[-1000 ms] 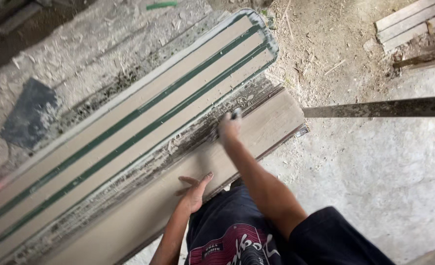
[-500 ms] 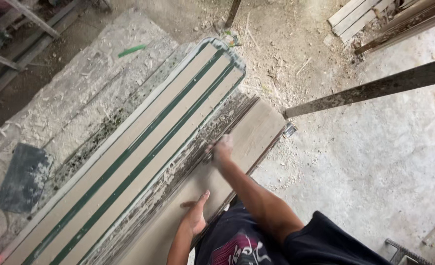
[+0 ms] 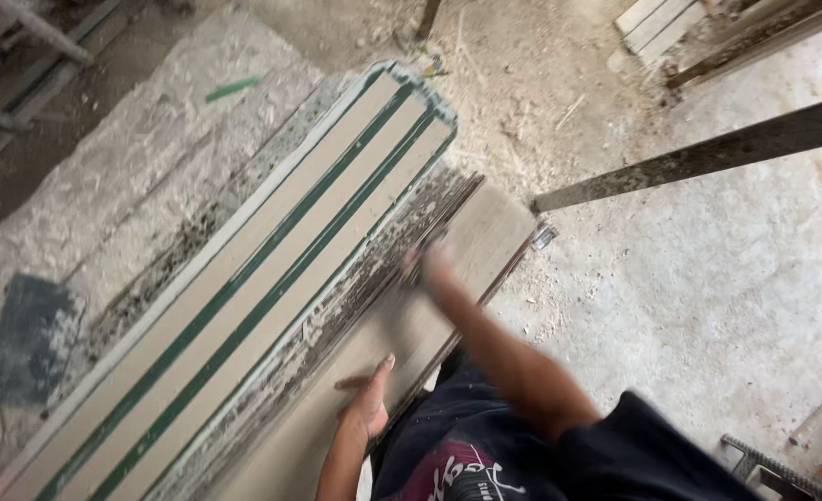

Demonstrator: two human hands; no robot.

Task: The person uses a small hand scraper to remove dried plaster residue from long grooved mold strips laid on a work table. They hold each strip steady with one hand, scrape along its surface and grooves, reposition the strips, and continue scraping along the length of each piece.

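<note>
A long flat grey-brown wooden board [image 3: 429, 325] lay directly under both hands. The left hand [image 3: 369, 404] rested open and flat on it; ahead, the blurred right hand [image 3: 429, 264] touched it, its grip unreadable.

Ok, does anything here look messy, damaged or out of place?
Yes. The long bench is worn, its paint flaking along the edge beside the board under both hands. Sawdust covers the floor, and a small green stick lies loose up left.
</note>
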